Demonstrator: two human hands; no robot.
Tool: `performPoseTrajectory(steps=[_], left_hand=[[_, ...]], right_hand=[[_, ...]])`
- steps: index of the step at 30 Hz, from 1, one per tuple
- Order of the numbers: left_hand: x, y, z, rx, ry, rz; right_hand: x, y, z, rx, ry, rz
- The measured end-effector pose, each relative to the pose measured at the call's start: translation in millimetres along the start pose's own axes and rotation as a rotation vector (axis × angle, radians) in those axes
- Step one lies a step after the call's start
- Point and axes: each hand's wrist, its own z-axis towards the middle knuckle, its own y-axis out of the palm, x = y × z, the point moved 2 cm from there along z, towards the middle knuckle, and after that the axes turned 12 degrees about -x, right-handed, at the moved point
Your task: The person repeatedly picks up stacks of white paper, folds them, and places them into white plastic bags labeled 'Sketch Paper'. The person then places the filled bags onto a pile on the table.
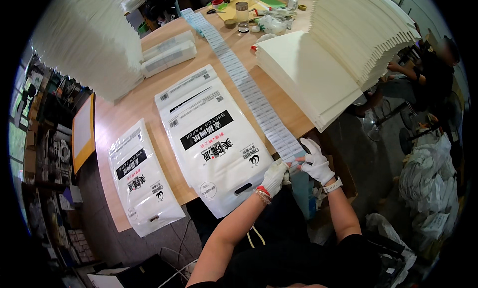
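Across the table our label strip runs forward-left from our curled left hand, hold unclear, and spread-fingered right hand.

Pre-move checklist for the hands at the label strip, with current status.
1. Left hand in white knit glove at the near end of the long pale-blue-and-white printed label strip: ok.
2. Right hand in white glove at the same end, facing the left: ok.
3. Firm grip on the strip by either hand: cannot tell; fingertip contact is too small to read.
4. Strip apart from the tall stack of cream-white sheets on its right: ok; bare wood shows between.
5. Large white plastic packet fully on the light-wood table: not ok; near end overhangs the edge.
6. Smaller white plastic packet fully on the table: not ok; also overhangs.
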Motion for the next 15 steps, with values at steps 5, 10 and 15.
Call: performPoseTrajectory(steps=[5,10,15], left_hand=[[6.6,-0.5,3.6,-0.047,0.011,0.013],[-2.5,-9.7,9.4,-0.019,-0.028,-0.045],[-11.5,-36.8,-17.9,0.198,0.295,0.858]], right_hand=[[-0.1,0.4,3.7,0.027,-0.022,0.004],[-49.3,-12.0,-14.4,0.203,-0.192,-0.217],[-81.3,4.4,50.7,0.189,-0.104,0.270]])
